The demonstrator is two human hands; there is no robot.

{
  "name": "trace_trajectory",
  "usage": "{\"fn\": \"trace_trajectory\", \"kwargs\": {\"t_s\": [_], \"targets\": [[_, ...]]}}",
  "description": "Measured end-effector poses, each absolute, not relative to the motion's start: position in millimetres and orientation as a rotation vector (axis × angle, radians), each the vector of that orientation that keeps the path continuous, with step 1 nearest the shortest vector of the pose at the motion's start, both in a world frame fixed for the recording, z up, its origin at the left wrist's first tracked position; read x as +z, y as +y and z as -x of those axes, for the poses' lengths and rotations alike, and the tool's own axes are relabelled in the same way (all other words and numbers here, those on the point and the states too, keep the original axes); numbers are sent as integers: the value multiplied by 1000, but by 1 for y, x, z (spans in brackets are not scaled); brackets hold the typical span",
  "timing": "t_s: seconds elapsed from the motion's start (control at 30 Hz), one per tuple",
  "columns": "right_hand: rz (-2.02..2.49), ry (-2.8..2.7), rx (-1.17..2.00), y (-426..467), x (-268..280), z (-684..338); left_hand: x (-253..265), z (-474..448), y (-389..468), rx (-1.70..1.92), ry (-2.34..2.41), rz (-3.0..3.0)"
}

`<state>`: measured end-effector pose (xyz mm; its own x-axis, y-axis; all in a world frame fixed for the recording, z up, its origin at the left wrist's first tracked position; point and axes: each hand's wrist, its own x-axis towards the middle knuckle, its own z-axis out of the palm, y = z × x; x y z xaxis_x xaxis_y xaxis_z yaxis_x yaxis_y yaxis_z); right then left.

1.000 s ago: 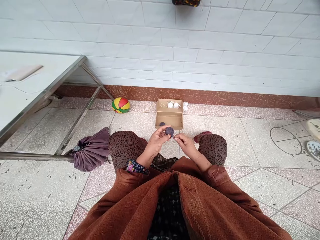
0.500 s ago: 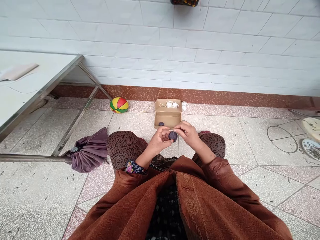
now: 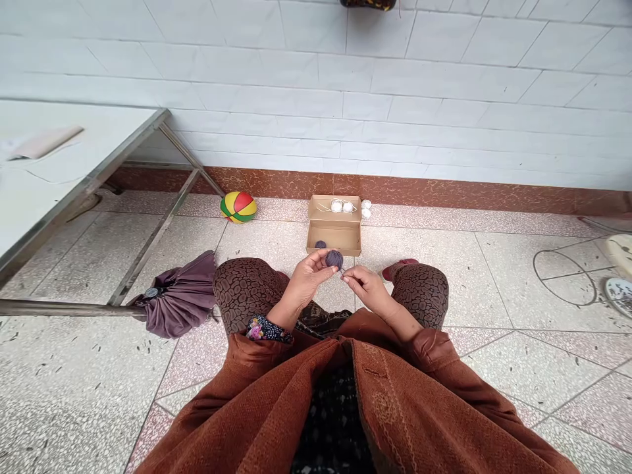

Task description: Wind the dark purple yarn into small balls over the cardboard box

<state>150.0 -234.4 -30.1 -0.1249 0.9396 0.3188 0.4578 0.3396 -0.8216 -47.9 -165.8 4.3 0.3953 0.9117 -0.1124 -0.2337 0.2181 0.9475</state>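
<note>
Between the thumb and fingers of my left hand (image 3: 307,280) is a dark purple-grey ball of yarn (image 3: 334,259). My right hand (image 3: 367,287) is pinched on a yarn strand (image 3: 342,270) just to the right of the ball and slightly below it. Beyond my hands an open cardboard box (image 3: 334,237) rests on the floor. A smaller dark yarn ball (image 3: 320,244) lies in its near part. Two white yarn balls (image 3: 342,207) with a loose strand sit in the raised far part, and more white balls (image 3: 366,209) lie just right of the box.
A metal-framed table (image 3: 74,171) stands at the left. A purple cloth bag (image 3: 182,303) lies by its lower bar, and a red, yellow and green ball (image 3: 238,207) is near the wall. A wire ring stand (image 3: 565,278) stands at the far right.
My right hand has moved from above the yarn ball down to its lower right, with the strand. The ball has tilted and shifted slightly up and left in my left hand.
</note>
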Motion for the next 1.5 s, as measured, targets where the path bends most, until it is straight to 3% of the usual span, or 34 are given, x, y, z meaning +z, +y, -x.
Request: {"fn": "trace_trajectory", "kwargs": {"t_s": [0.37,0.57,0.83,1.2,1.5], "targets": [[1177,-1832,508,-227,29,-164,13,44,-175,863,829,-1482],[1310,-1668,487,-209,9,-166,21,44,-182,779,607,-1311],[1314,-1742,564,-227,-33,-141,8,41,-173,977,761,-1057],[1172,-1900,472,-237,8,-153,4,45,-167,936,948,-1331],[1318,-1715,381,-204,6,-161,17,44,-181,766,623,-1257]]}}
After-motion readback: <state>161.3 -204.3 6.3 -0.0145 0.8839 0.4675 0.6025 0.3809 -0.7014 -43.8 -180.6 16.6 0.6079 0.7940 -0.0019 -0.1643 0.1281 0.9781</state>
